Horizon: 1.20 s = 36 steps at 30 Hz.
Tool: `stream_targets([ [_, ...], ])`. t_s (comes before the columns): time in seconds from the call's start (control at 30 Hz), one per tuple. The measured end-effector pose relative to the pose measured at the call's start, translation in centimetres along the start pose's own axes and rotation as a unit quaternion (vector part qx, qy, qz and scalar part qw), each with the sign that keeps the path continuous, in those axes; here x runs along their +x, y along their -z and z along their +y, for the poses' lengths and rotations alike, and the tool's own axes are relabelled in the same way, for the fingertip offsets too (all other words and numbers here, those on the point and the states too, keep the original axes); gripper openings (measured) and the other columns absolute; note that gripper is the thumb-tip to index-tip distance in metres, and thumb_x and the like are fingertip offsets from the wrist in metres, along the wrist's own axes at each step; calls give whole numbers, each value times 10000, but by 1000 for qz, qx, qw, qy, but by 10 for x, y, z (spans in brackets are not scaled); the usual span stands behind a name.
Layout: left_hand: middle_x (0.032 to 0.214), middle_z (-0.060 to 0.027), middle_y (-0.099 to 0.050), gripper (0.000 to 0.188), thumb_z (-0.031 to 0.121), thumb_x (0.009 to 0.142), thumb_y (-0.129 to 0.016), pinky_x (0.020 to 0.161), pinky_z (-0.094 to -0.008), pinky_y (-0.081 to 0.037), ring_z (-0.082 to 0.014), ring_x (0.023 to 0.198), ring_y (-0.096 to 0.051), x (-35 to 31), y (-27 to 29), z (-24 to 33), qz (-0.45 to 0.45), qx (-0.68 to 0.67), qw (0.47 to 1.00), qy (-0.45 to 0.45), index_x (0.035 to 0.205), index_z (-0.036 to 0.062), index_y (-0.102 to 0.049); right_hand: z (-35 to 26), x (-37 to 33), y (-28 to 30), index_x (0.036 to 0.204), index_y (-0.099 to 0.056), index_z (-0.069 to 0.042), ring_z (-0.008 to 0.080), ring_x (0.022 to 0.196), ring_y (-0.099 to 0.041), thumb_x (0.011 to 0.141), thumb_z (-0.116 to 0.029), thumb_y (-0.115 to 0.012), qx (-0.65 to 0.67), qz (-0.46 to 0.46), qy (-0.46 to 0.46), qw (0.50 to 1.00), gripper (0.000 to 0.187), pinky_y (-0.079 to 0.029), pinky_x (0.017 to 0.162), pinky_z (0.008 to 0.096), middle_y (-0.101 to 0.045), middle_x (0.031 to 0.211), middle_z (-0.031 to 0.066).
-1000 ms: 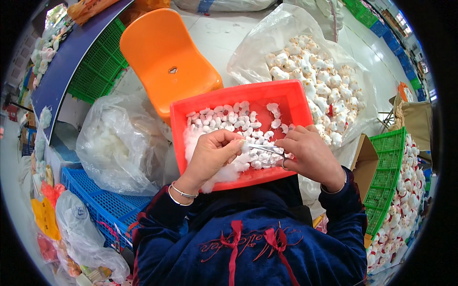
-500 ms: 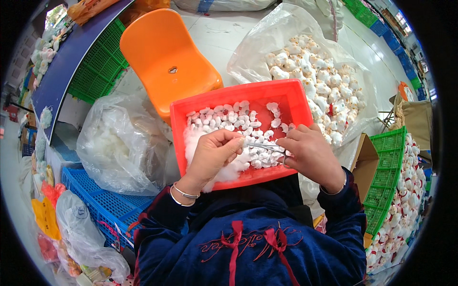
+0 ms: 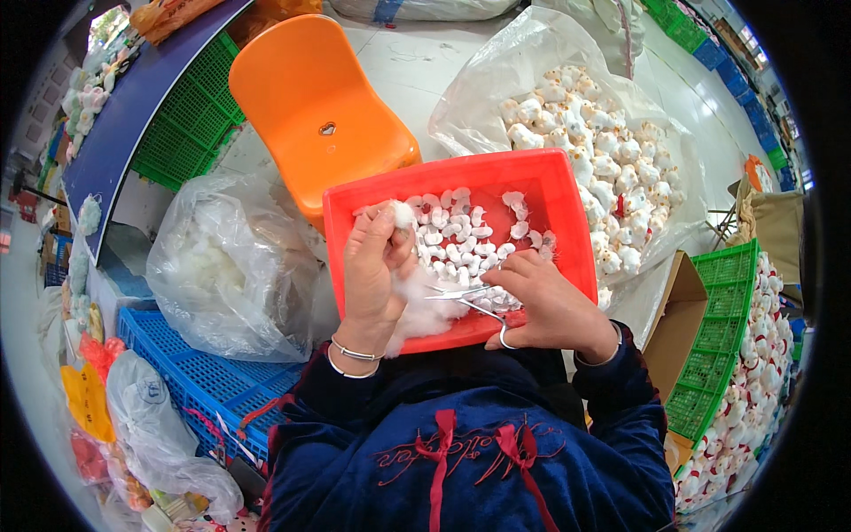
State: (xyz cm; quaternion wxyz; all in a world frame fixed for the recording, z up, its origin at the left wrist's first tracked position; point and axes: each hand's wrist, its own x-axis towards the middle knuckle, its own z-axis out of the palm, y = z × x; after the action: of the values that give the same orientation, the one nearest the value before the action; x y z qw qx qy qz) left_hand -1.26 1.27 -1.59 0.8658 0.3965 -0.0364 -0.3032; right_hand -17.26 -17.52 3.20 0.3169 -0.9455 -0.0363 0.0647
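Observation:
A red plastic tub (image 3: 581,257) lies in front of me, holding many small white curved fabric pieces (image 3: 461,253) and a heap of white fluffy stuffing (image 3: 424,310) along its left side. Over the tub's left part, my left hand (image 3: 374,266) is closed, with a small white piece (image 3: 402,215) at its fingertips; fabric or stuffing, I cannot tell which. Silver scissor-handled forceps (image 3: 468,295) are in my right hand (image 3: 550,301), fingers around the ring handles. Their tips, slightly apart, point left at the stuffing beside my left hand.
An orange chair (image 3: 310,106) stands beyond the tub. Right of it sits a clear bag of white plush parts (image 3: 612,168). At left are a bag of stuffing (image 3: 222,266) and a blue crate (image 3: 204,363); at right, a cardboard box (image 3: 678,315) and green crate (image 3: 716,337).
My left hand has moved up and left, away from the forceps, carrying the white piece. My right hand has shifted slightly left and down, and the forceps' tips now point into the stuffing.

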Motion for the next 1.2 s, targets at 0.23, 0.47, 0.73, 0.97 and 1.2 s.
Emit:
stream_targets([
  [0.23,826,31,-491,126,240,1047,-589,488,-202,-315,-49,617,-382,-7,-14,-5,-6,-63,997,39,1056,128,-645,-2,12,-19,1049,-747,-18,335,805,-685,798,-231,-815,86,19,4,996,336,-531,704,430,-685,824,145],
  [0.47,800,49,-487,115,225,1048,-585,469,-197,-288,-30,573,-349,-2,3,-6,11,-19,999,30,1060,129,-647,8,-4,11,1043,-744,-16,341,766,-672,791,-249,-843,85,-67,16,994,357,-522,689,435,-669,797,147],
  [0.73,755,50,-541,96,166,1023,-632,476,-189,-304,-29,555,-390,-4,4,3,11,68,997,32,1048,80,-665,13,-28,37,1041,-734,-22,243,779,-629,702,-111,-894,117,98,-19,988,385,-511,724,357,-614,810,74],
  [0.97,803,-11,-644,96,112,1014,-666,508,-169,-354,-27,593,-488,-13,0,-2,-13,95,994,58,1074,41,-684,2,-7,39,1251,-644,-60,352,1140,-545,619,-208,-916,-85,129,-6,988,704,-456,987,459,-605,1153,138],
  [1.2,808,-6,-647,129,117,1013,-680,529,-173,-385,-30,603,-499,-16,1,1,-56,92,991,79,1092,15,-688,3,-1,38,1150,-719,-118,276,1045,-598,733,-228,-862,-147,101,-15,984,455,-455,877,425,-661,1050,64],
])
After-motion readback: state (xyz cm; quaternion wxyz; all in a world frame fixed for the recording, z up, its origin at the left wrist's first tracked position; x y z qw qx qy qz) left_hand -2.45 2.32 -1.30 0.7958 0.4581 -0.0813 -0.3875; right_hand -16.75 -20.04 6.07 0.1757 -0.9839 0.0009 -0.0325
